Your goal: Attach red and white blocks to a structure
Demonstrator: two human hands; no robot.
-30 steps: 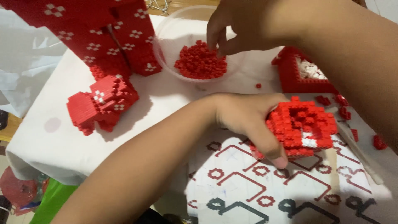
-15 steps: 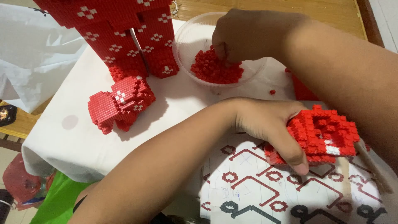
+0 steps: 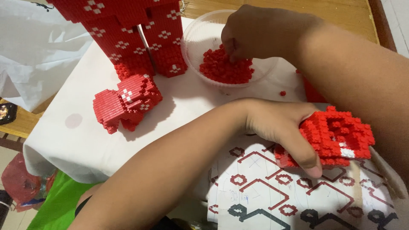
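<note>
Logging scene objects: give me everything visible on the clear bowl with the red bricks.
The clear plastic bowl is round, shallow and see-through, and stands upright on the white cloth beside the tall red brick model. A heap of small red bricks fills its middle, with the rest of its floor bare. The right hand reaches in from above, fingertips in the heap, and hides the far rim.
</note>
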